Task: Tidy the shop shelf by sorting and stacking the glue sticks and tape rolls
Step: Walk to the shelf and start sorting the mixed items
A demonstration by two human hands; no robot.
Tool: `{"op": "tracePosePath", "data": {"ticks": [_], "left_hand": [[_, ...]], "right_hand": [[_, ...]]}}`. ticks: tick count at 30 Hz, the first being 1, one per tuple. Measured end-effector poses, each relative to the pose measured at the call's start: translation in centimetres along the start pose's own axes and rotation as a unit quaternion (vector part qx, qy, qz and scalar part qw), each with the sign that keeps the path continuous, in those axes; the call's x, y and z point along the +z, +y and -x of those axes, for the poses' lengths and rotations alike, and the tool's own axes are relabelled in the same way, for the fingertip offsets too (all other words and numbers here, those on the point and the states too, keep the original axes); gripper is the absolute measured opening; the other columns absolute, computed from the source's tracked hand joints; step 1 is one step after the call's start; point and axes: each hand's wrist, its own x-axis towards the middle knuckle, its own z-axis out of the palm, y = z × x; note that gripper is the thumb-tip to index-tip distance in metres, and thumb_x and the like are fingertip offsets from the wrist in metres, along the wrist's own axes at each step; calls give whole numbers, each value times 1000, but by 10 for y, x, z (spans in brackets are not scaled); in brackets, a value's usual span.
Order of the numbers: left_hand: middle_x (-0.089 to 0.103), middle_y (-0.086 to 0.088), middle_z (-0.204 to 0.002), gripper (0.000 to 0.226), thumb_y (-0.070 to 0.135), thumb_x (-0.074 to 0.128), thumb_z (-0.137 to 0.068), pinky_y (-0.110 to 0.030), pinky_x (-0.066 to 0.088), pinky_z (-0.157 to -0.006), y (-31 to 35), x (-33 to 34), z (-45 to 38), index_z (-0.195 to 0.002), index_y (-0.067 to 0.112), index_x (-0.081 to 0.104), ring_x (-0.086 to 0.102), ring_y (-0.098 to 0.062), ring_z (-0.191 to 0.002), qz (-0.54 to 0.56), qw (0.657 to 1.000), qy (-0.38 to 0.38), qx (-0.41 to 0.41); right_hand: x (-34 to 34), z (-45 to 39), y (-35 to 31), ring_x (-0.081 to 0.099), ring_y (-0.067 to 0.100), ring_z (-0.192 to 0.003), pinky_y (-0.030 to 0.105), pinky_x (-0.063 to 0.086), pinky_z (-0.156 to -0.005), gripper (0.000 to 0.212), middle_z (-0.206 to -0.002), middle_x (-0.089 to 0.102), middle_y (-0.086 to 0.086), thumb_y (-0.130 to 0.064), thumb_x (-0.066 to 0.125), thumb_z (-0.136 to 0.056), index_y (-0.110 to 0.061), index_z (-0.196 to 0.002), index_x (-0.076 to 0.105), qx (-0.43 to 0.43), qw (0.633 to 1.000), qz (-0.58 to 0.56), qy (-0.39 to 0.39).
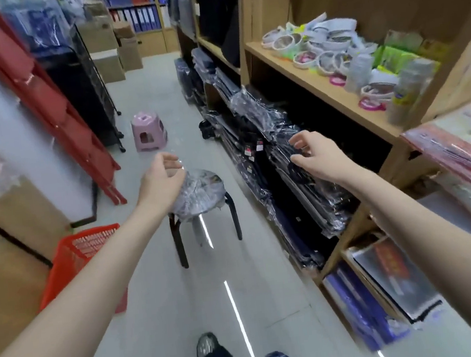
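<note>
Several tape rolls point(328, 50), white, pink and green rimmed, lie in a loose heap on the wooden shelf point(299, 80) at the upper right. Wrapped packs of glue sticks point(403, 91) stand at the heap's right end, beside green packets. My left hand point(164, 180) hovers in the aisle above a stool, fingers loosely curled, holding nothing. My right hand point(316, 154) is raised in front of the lower shelf, below and left of the tape rolls, fingers spread and relaxed, also empty. Neither hand touches the shelf goods.
A black stool with a plastic-wrapped seat point(201, 194) stands in the aisle under my left hand. A pink plastic stool point(148, 131) sits farther back. A red basket point(78, 255) and cardboard boxes point(10, 248) are at left. Plastic-wrapped dark goods point(286, 172) fill the lower shelf.
</note>
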Motion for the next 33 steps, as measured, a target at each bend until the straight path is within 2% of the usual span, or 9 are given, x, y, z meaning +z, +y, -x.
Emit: {"op": "tracePosePath", "data": {"ticks": [2, 5, 8, 12, 14, 17, 21, 27, 33], "left_hand": [[56, 2, -110, 23, 9, 49, -91, -17, 36, -79, -8, 12, -61, -114, 10, 53, 49, -10, -98, -22, 999, -27, 20], [58, -3, -110, 21, 11, 48, -91, -28, 42, -88, -14, 31, -153, -108, 11, 59, 53, -17, -102, -42, 996, -81, 25], [58, -5, -106, 18, 12, 47, -89, -29, 40, -84, -5, 58, -234, -101, 15, 60, 54, -22, -103, -57, 990, -117, 46], [56, -6, -112, 18, 11, 48, -88, -29, 41, -80, 20, 108, -323, -101, 15, 59, 53, -20, -93, -79, 977, -155, 125], [56, -6, -113, 19, 11, 49, -87, -31, 43, -86, 34, 140, -362, -103, 15, 58, 55, -21, -99, -76, 968, -169, 170], [52, -5, -118, 27, 15, 53, -88, -40, 41, -96, 58, 195, -413, -114, 15, 51, 51, -22, -109, -69, 958, -174, 218], [44, -8, -134, 45, 17, 52, -90, -39, 37, -102, 84, 264, -475, -132, 11, 38, 44, -23, -122, -54, 949, -203, 234], [45, -4, -135, 54, 15, 51, -90, -48, 38, -102, 102, 306, -562, -139, 16, 28, 54, -23, -108, -44, 954, -189, 227], [42, -11, -137, 54, 10, 48, -88, -45, 34, -104, 122, 345, -643, -141, 12, 36, 43, -28, -122, -99, 944, -147, 277]], "right_hand": [[12, -54, 5, 49, 29, -112, 35, 33, -98, 30, -115, 58, 16, -10, 55, -87, -4, -116, 57, 13, 1000, 18, 22], [25, -120, 15, 43, 33, -115, 35, 30, -98, 30, -121, 53, 18, -16, 56, -87, -9, -116, 58, 69, 996, 30, 46], [22, -168, 29, 37, 35, -119, 34, 26, -99, 35, -127, 46, 15, -22, 56, -88, -13, -122, 54, 123, 990, 34, 59], [-1, -227, 57, 37, 35, -120, 36, 27, -101, 39, -126, 48, 19, -25, 59, -87, -11, -123, 52, 178, 977, 44, 106], [-12, -255, 71, 37, 34, -121, 36, 28, -101, 46, -127, 45, 19, -26, 61, -87, -9, -127, 49, 200, 971, 51, 123], [-25, -302, 100, 34, 34, -122, 37, 26, -104, 57, -130, 41, 17, -30, 66, -84, -10, -132, 43, 198, 967, 78, 143], [-44, -371, 147, 31, 33, -123, 41, 26, -105, 65, -130, 38, 15, -37, 66, -82, -11, -134, 38, 190, 964, 123, 137], [-60, -471, 184, 30, 33, -128, 37, 25, -104, 68, -133, 37, 14, -39, 64, -83, -14, -138, 33, 170, 972, 116, 113], [-74, -530, 209, 37, 24, -129, 24, 31, -93, 65, -143, 30, 11, -27, 60, -90, -15, -142, 24, 134, 988, 45, 64]]}}
